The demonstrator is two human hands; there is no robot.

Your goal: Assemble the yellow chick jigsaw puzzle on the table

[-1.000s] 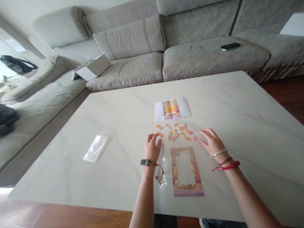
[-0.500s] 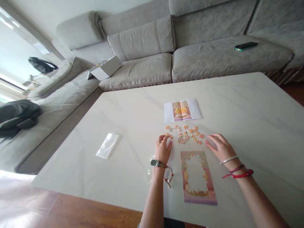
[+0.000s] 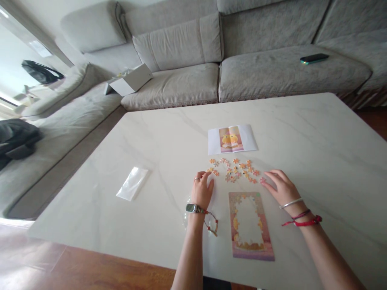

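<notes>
Loose jigsaw puzzle pieces (image 3: pixel 236 170) in orange, yellow and pink lie spread in a loose group on the table. My left hand (image 3: pixel 202 190) rests at the left edge of this group, thumb apart from the bent fingers, fingertips beside the outermost pieces. On the other side, my right hand (image 3: pixel 279 185) is by the right end of the group, its thumb and fingers parted; I make out nothing held. Below the pieces lies a puzzle frame (image 3: pixel 268 237) with a joined border and a white middle. Above them is a creased paper sheet (image 3: pixel 249 137) printed with a yellow character.
A clear plastic sleeve (image 3: pixel 133 184) lies on the left of the white marbled table (image 3: pixel 163 141). Behind stands a grey sofa (image 3: pixel 266 72), holding a phone-like dark object (image 3: pixel 314 59) and a white box (image 3: pixel 131 80). A dark bag (image 3: pixel 18 139) sits far left.
My left hand has shifted slightly left, its fingertips drawing off the leftmost pieces. My right hand stays nearly in place. The view has turned a little.
</notes>
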